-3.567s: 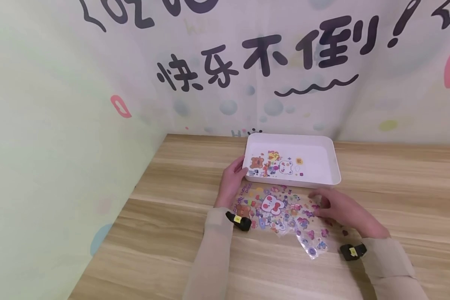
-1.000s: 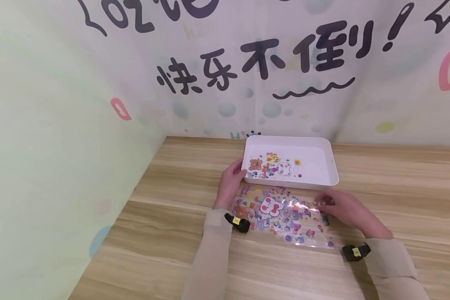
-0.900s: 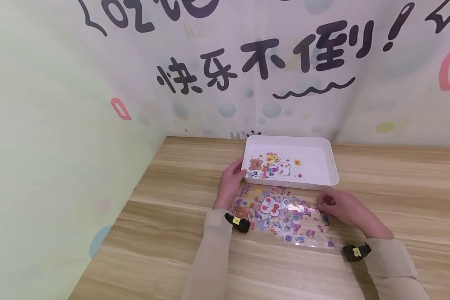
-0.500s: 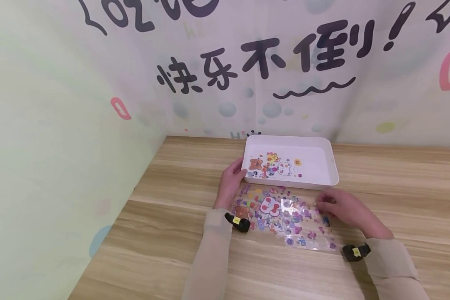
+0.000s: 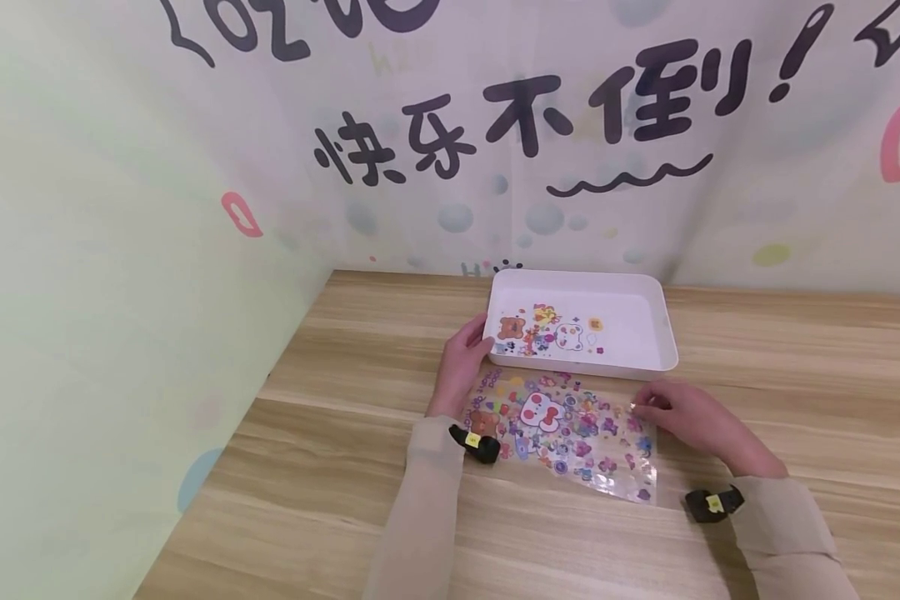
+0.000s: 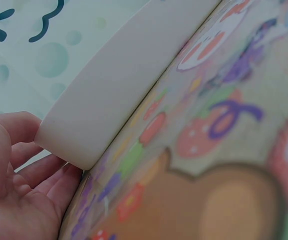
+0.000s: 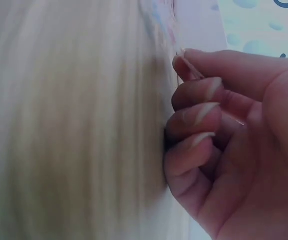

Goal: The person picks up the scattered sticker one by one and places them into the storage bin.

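In the head view, my left hand (image 5: 461,362) grips the near left corner of a white tray (image 5: 645,369). The left wrist view shows my left thumb and fingers at the tray's end wall (image 6: 119,85). My right hand (image 5: 678,412) pinches the upper right edge of a clear sticker sheet (image 5: 607,450) between thumb and index finger, its other fingers curled in. This sheet carries small purple and pink stickers and overlaps another clear sheet with a brown bear (image 5: 486,422) and a white rabbit (image 5: 542,412). In the right wrist view, the right hand (image 7: 223,125) hides most of the sheet.
Inside the tray lie several stickers or printed pieces, among them a brown bear (image 5: 512,327) and a white bear (image 5: 570,337). The wooden table (image 5: 330,467) meets a printed cloth backdrop (image 5: 450,217) behind the tray. A pale wall (image 5: 105,333) stands at the left.
The pinched sheet's lower part has swung and shifted; its lower right corner now lies slightly further left than half a second ago. The left hand and the tray have stayed put.
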Demonstrator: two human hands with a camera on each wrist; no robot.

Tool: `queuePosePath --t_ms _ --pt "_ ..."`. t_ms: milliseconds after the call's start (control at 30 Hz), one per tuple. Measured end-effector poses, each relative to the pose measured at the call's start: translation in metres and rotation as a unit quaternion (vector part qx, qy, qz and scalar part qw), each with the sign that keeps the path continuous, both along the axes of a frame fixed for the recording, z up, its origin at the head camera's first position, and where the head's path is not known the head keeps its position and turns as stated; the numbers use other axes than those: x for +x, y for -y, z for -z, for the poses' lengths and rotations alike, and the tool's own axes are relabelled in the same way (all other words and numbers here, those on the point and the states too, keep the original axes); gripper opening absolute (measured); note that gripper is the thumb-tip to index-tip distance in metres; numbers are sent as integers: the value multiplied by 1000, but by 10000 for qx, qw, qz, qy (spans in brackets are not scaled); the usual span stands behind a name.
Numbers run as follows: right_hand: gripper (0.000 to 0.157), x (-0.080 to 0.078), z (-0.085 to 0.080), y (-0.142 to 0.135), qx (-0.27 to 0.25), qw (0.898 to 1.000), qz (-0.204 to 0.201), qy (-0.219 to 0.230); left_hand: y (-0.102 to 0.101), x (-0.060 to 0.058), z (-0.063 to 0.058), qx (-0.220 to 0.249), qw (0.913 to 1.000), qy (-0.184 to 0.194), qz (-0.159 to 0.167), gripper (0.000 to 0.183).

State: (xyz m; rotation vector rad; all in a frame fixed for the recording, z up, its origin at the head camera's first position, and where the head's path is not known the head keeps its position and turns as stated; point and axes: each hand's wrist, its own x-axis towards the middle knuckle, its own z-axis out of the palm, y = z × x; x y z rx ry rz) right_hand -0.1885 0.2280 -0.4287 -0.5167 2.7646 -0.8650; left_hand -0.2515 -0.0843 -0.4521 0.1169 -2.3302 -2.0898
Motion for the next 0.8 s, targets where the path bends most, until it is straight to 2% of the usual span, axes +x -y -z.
queuePosePath --t_ms 200,233,333,800 --pt "19 0 0 -3 -195 9992 31 341 0 0 0 23 10000 46 28 42" --pt "20 0 1 -4 -261 9988 15 415 1 -2 4 17 10000 21 15 42" --pt "21 -1 3 -8 -451 9974 10 567 1 -2 4 -8 10000 25 9 41" --pt "31 0 -1 -12 -1118 9854 116 1276 1 -2 4 -61 10000 -28 -15 41"
